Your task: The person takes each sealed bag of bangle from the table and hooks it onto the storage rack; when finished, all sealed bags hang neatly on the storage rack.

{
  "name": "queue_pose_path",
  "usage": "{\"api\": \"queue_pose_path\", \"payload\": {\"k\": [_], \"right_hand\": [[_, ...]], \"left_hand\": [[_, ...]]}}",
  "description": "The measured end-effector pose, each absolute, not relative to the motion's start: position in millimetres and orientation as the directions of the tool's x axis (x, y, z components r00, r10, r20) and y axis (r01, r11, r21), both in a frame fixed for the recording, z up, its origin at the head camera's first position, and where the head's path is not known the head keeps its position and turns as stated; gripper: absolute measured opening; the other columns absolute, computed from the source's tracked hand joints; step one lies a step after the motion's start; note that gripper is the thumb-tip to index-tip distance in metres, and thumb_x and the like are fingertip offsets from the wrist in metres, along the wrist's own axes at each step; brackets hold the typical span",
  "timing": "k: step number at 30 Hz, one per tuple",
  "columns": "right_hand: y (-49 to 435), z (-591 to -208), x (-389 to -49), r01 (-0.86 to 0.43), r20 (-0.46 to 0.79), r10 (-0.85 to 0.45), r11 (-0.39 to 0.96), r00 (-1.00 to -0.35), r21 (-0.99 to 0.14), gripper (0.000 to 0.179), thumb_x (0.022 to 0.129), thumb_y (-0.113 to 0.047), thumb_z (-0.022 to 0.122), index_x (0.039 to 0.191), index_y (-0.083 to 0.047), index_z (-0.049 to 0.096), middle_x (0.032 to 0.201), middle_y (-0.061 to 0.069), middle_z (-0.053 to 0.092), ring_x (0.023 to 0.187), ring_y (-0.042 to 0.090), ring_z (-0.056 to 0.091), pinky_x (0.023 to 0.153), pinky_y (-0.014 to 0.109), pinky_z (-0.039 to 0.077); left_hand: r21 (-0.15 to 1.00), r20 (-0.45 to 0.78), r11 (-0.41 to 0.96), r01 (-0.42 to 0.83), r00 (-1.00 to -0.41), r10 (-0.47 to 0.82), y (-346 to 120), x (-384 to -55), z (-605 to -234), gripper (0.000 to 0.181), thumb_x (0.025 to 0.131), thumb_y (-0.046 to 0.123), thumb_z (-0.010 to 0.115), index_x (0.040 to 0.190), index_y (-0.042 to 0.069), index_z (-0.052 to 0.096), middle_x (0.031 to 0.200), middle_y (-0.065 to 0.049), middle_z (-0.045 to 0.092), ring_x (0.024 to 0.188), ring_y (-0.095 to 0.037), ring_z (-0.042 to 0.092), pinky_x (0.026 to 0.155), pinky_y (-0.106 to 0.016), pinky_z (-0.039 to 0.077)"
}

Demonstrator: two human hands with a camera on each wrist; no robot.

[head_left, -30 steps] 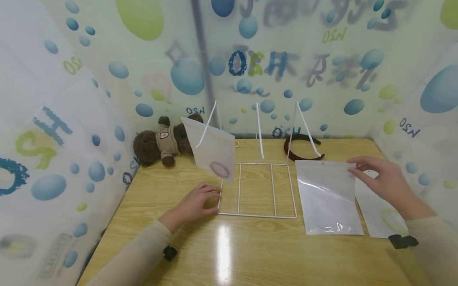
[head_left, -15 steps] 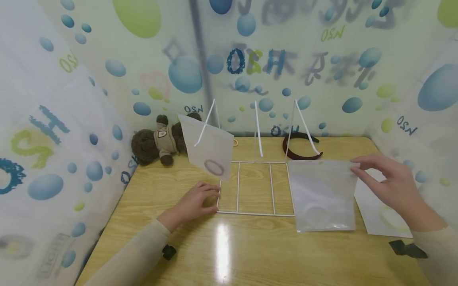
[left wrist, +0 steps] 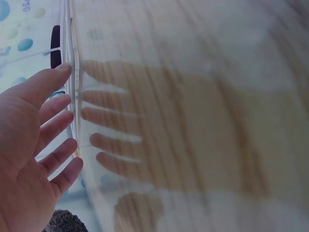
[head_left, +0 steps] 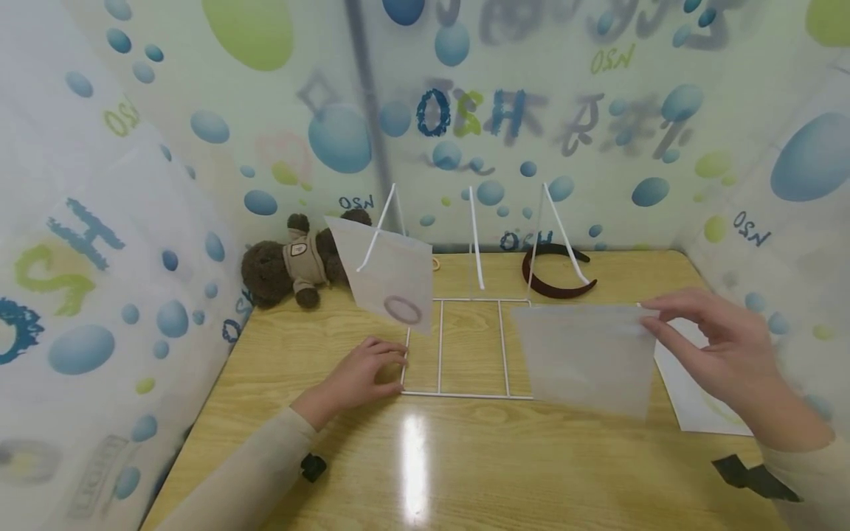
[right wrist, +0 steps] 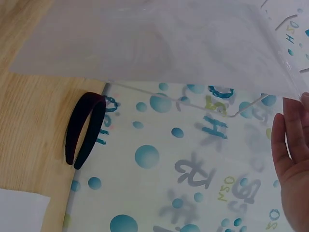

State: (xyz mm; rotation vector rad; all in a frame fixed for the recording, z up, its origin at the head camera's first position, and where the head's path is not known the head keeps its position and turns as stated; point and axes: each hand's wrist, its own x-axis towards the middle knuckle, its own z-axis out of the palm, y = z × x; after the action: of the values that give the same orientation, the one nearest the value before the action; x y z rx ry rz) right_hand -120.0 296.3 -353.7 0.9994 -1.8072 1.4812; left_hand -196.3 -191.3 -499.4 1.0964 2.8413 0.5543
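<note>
A white wire rack with three upright hooks stands mid-table. My left hand rests at its left edge; in the left wrist view, straight fingertips meet the wire. On the left hook hangs a translucent plastic bag with a ring-shaped mark showing. With thumb and fingertips my right hand pinches the top right corner of another translucent plastic bag. This bag is raised and tilted, overlapping the rack's front right corner in the head view. In the right wrist view its sheet spreads across the top.
A white sheet-like bag lies on the table under the right hand. A dark headband lies behind the rack's right side. Back left, a brown plush bear lies by the wall. A small yellow ring sits behind the hanging bag.
My right hand has lifted the bag off the table and moved it left toward the rack, its lower edge swinging up. My left hand stays at the rack.
</note>
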Motion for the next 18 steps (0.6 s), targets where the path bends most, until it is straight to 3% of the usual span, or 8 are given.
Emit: {"api": "queue_pose_path", "payload": {"k": [6, 14, 18], "right_hand": [[277, -349, -118, -0.841, 0.842, -0.129, -0.076, -0.524, -0.535, 0.025, 0.083, 0.014, 0.076, 0.098, 0.030, 0.063, 0.100, 0.020, 0.076, 0.092, 0.017, 0.070, 0.087, 0.018, 0.056], [240, -337, -114, -0.868, 0.883, 0.001, -0.185, -0.469, -0.461, 0.026, 0.080, 0.018, 0.077, 0.096, 0.031, 0.061, 0.101, 0.022, 0.077, 0.087, 0.019, 0.073, 0.084, 0.020, 0.059], [229, -332, -113, -0.865, 0.878, 0.041, -0.200, -0.476, -0.460, 0.025, 0.080, 0.020, 0.075, 0.097, 0.031, 0.061, 0.100, 0.023, 0.076, 0.084, 0.019, 0.073, 0.082, 0.020, 0.059]], "left_hand": [[0.344, 0.095, 0.683, 0.645, -0.747, 0.658, -193, -197, -502, 0.040, 0.089, 0.035, 0.080, 0.124, 0.017, 0.073, 0.145, -0.004, 0.063, 0.127, -0.028, 0.054, 0.110, -0.052, 0.045], [0.344, 0.096, 0.682, 0.645, -0.747, 0.658, -194, -197, -502, 0.040, 0.089, 0.035, 0.081, 0.124, 0.016, 0.072, 0.144, -0.004, 0.063, 0.126, -0.027, 0.054, 0.110, -0.052, 0.045], [0.347, 0.089, 0.683, 0.643, -0.748, 0.658, -194, -197, -502, 0.041, 0.089, 0.036, 0.081, 0.125, 0.017, 0.072, 0.146, -0.003, 0.062, 0.127, -0.027, 0.053, 0.111, -0.053, 0.045]]}}
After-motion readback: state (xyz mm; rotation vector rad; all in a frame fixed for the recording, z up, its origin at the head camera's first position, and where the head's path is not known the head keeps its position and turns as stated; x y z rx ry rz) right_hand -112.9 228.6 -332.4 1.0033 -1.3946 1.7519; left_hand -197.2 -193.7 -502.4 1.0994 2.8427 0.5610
